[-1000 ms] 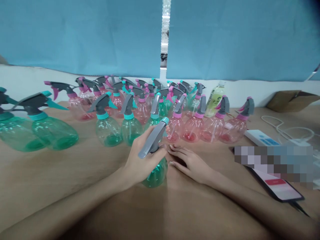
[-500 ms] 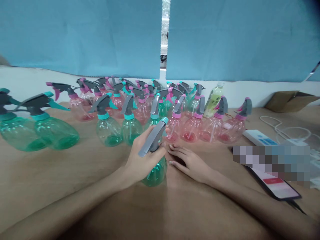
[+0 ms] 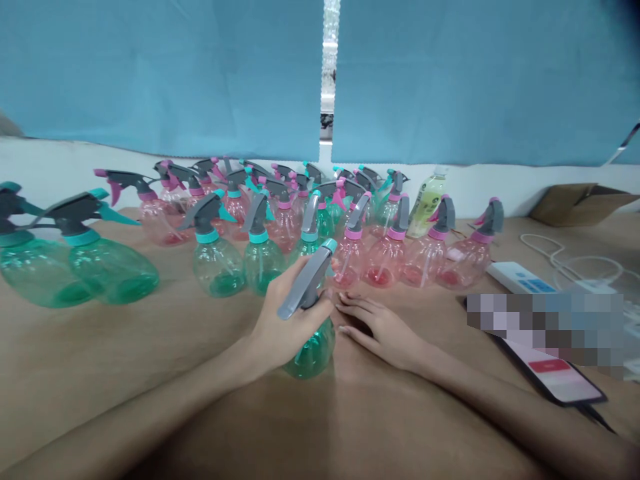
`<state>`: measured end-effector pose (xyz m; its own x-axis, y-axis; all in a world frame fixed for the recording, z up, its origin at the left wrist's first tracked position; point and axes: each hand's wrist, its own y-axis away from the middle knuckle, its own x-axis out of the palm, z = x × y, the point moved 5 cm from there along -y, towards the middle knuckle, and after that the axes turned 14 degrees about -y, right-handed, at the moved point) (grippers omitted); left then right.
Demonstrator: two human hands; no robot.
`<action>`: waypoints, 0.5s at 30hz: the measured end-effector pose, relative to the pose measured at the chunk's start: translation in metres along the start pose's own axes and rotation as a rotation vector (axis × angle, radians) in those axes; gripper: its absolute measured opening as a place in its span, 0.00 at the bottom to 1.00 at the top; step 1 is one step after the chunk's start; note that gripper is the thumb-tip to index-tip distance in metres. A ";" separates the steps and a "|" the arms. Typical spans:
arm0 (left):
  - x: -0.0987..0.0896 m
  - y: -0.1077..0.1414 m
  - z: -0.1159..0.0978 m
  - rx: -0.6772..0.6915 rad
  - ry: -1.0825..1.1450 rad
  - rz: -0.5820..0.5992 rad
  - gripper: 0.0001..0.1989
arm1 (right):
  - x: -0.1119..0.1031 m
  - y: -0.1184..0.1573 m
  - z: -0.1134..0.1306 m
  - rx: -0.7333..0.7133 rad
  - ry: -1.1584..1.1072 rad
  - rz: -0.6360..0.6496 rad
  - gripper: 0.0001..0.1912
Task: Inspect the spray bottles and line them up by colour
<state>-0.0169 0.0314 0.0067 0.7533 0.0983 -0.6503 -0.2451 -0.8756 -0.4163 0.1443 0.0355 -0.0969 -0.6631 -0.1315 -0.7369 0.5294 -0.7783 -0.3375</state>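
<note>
A green spray bottle (image 3: 311, 352) with a grey trigger head stands on the table in front of me. My left hand (image 3: 285, 320) is wrapped round its neck, just under the head, and hides the collar. My right hand (image 3: 383, 327) rests on the table to the right of that bottle, fingers stretched out and slightly apart, holding nothing. Its fingertips are close to the bottle; whether they touch it I cannot tell. Behind my hands runs a row with green spray bottles (image 3: 219, 267) at the left and pink spray bottles (image 3: 385, 260) at the right.
More spray bottles (image 3: 163, 217) crowd the back of the table. Two green ones (image 3: 113, 270) stand far left. A labelled drink bottle (image 3: 427, 203) leans behind the pink row. To the right lie a phone (image 3: 550, 370), a white power strip (image 3: 520, 275), white cables (image 3: 555, 247) and brown cardboard (image 3: 583, 203).
Almost nothing differs. The whole view has shifted very slightly, while both hands and the held spray bottle keep their places.
</note>
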 end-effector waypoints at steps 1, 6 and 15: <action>0.000 0.000 -0.001 0.002 0.003 0.005 0.08 | 0.000 0.000 0.000 -0.001 -0.002 0.000 0.24; 0.000 -0.001 0.000 -0.004 0.002 0.005 0.06 | 0.000 0.000 -0.001 -0.005 -0.004 -0.006 0.24; 0.000 -0.001 -0.002 -0.004 -0.014 0.029 0.07 | 0.001 -0.001 0.000 0.016 0.039 0.030 0.24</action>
<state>-0.0156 0.0315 0.0083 0.7372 0.0792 -0.6710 -0.2646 -0.8799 -0.3946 0.1435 0.0361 -0.0974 -0.6256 -0.1314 -0.7690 0.5404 -0.7839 -0.3057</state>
